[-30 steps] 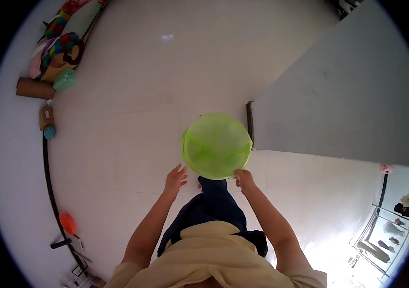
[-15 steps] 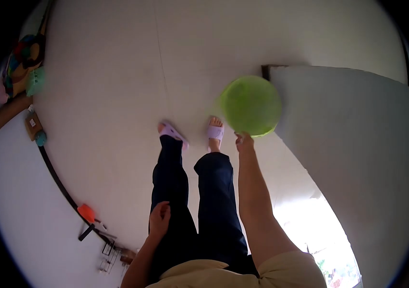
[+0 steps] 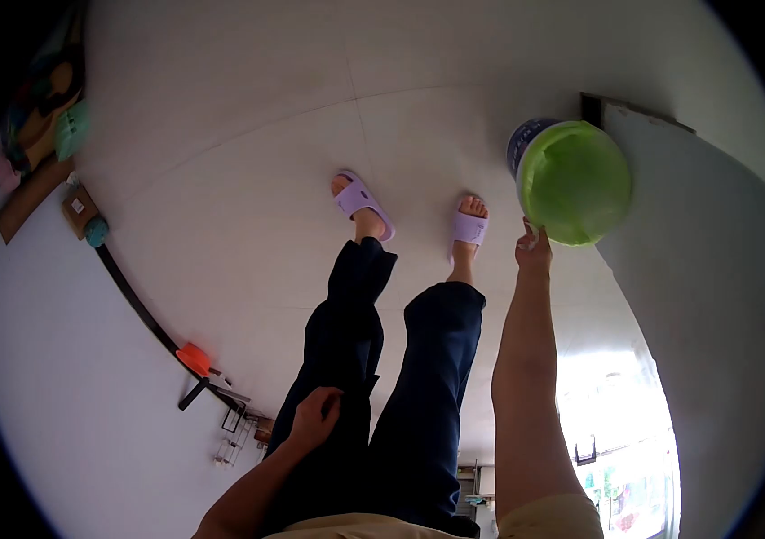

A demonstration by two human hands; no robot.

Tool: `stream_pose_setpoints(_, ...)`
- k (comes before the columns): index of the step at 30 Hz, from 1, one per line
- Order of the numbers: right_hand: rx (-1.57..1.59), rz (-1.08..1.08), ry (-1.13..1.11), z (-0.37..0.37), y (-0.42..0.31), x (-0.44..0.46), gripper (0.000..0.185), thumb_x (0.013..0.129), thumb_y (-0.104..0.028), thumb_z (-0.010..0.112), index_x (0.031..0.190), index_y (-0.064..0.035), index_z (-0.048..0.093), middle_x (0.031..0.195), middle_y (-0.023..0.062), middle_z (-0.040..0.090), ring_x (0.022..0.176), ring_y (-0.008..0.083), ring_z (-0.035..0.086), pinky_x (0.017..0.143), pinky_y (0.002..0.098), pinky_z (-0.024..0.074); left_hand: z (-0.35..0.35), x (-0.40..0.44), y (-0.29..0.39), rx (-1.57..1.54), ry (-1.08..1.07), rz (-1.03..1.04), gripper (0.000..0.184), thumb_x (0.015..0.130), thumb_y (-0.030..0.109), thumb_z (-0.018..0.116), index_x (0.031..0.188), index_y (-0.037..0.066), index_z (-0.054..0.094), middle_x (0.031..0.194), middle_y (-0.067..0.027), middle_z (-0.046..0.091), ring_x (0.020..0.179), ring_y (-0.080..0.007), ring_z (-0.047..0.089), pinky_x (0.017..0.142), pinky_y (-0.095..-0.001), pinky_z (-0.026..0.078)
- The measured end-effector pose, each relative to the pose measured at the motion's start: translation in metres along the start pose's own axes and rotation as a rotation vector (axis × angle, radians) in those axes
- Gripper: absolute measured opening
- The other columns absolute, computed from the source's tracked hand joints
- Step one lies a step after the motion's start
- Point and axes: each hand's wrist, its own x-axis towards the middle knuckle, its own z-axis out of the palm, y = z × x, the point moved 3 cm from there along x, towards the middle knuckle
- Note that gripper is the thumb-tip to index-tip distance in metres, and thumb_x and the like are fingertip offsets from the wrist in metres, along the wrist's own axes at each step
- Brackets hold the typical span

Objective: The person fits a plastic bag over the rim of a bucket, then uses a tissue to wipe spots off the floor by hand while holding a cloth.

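A bucket (image 3: 527,144), dark blue and white on its side, is lined with a light green plastic bag (image 3: 577,184) folded over its rim. It is to the right of my feet, beside the grey panel, its mouth facing me. With my arm stretched out, my right hand (image 3: 533,247) is closed at the near edge of the rim. Something small and whitish shows by its fingers; I cannot make out what it is. My left hand (image 3: 315,418) hangs in front of my thigh with the fingers curled in, and nothing shows in it.
My feet in lilac slippers (image 3: 470,227) stand on a pale floor. A grey panel (image 3: 706,242) rises at the right, near a bright opening (image 3: 611,395). Along the left wall lie an orange dustpan-like object (image 3: 193,359), a cardboard box (image 3: 81,208) and a green bag (image 3: 71,130).
The view has shifted, and the bucket, my right hand and my feet appear farther right. The bucket's labelled side now shows. My right hand stays at the rim; my left remains curled.
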Motion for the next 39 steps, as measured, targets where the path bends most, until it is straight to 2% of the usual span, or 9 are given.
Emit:
stream_pose_setpoints(5, -0.287, 0.012, 0.389, 0.031, 0.013, -0.058, 0.035, 0.088, -0.034, 0.052, 0.11, -0.0073, 0.048, 0.092, 0.0128, 0.064, 0.047, 0.0097, 0.046, 0.04, 0.0192, 0.0364, -0.028, 0.011, 0.009, -0.075, -0.024, 0.035, 0.019, 0.079, 0.006, 0.057, 0.098, 0.003, 0.057, 0.08, -0.0104, 0.06, 0.069, -0.0207, 0.061, 0.062, -0.0296, 0.049)
stream_pose_setpoints(11, -1.221, -0.167, -0.17, 0.147, 0.078, -0.188, 0.032, 0.085, -0.03, 0.052, 0.102, -0.0042, 0.059, 0.075, 0.0079, 0.061, 0.047, 0.0115, 0.049, 0.039, 0.0236, 0.0374, -0.102, 0.035, 0.028, -0.251, -0.004, 0.119, 0.02, 0.079, 0.01, 0.06, 0.098, 0.004, 0.057, 0.079, -0.0089, 0.062, 0.069, -0.0183, 0.061, 0.064, -0.0285, 0.049)
stream_pose_setpoints(17, -1.374, -0.106, -0.752, 0.319, 0.167, -0.38, 0.027, 0.088, -0.026, 0.05, 0.102, -0.0035, 0.058, 0.079, 0.0039, 0.059, 0.055, 0.0094, 0.053, 0.054, 0.0224, 0.0429, -0.179, 0.062, 0.048, -0.59, -0.186, 0.21, 0.029, 0.08, 0.014, 0.065, 0.104, 0.004, 0.055, 0.087, -0.006, 0.061, 0.078, -0.0137, 0.06, 0.073, -0.027, 0.048)
stream_pose_setpoints(24, -1.551, -0.422, -1.123, 0.488, 0.176, -0.547, 0.035, 0.087, -0.012, 0.049, 0.121, -0.0052, 0.045, 0.109, 0.0111, 0.053, 0.098, 0.0198, 0.054, 0.084, 0.0294, 0.0433, -0.357, 0.044, 0.178, -1.115, -0.439, 0.464, 0.039, 0.085, 0.01, 0.057, 0.122, 0.002, 0.045, 0.114, -0.0068, 0.053, 0.105, -0.0149, 0.051, 0.092, -0.0301, 0.041)
stream_pose_setpoints(29, -1.543, -0.596, -1.249, 0.581, 0.164, -0.581, 0.047, 0.081, -0.001, 0.048, 0.127, -0.0063, 0.04, 0.121, 0.0129, 0.047, 0.105, 0.0224, 0.052, 0.087, 0.0298, 0.0427, -0.448, 0.063, 0.22, -1.1, -0.362, 0.514, 0.036, 0.086, 0.011, 0.057, 0.119, 0.001, 0.05, 0.112, -0.0071, 0.056, 0.103, -0.015, 0.053, 0.09, -0.0309, 0.043)
stream_pose_setpoints(32, -1.595, -0.684, -1.372, 0.647, 0.173, -0.57, 0.049, 0.079, 0.002, 0.047, 0.127, -0.0058, 0.041, 0.121, 0.013, 0.047, 0.097, 0.0224, 0.054, 0.08, 0.029, 0.0448, -0.513, 0.08, 0.245, -1.004, -0.273, 0.543, 0.034, 0.087, 0.011, 0.056, 0.119, 0.002, 0.05, 0.109, -0.0045, 0.058, 0.103, -0.0131, 0.053, 0.09, -0.0295, 0.043)
stream_pose_setpoints(35, -1.752, -0.485, -1.356, 0.717, 0.202, -0.552, 0.047, 0.079, -0.004, 0.052, 0.125, -0.0062, 0.043, 0.104, 0.0131, 0.056, 0.072, 0.0188, 0.054, 0.067, 0.028, 0.0444, -0.582, 0.088, 0.26, -0.908, -0.053, 0.577, 0.029, 0.083, 0.011, 0.061, 0.11, 0.003, 0.054, 0.101, -0.0022, 0.059, 0.093, -0.0111, 0.055, 0.082, -0.0264, 0.045)
stream_pose_setpoints(36, -1.758, -0.484, -1.384, 0.747, 0.215, -0.552, 0.044, 0.08, -0.002, 0.053, 0.123, -0.004, 0.044, 0.095, 0.0109, 0.061, 0.086, 0.0169, 0.06, 0.077, 0.0281, 0.0479, -0.609, 0.084, 0.27, -0.931, -0.021, 0.604, 0.026, 0.082, 0.011, 0.063, 0.106, 0.004, 0.055, 0.098, -0.0021, 0.059, 0.09, -0.0108, 0.055, 0.082, -0.0257, 0.044)
stream_pose_setpoints(39, -1.931, -0.46, -1.587, 0.839, 0.243, -0.586, 0.046, 0.08, -0.004, 0.055, 0.124, -0.004, 0.042, 0.101, 0.0116, 0.058, 0.088, 0.0198, 0.059, 0.076, 0.0293, 0.0489, -0.664, 0.091, 0.274, -1.027, 0.204, 0.601, 0.024, 0.082, 0.011, 0.063, 0.103, 0.003, 0.055, 0.095, -0.0028, 0.059, 0.09, -0.011, 0.055, 0.082, -0.0255, 0.044)
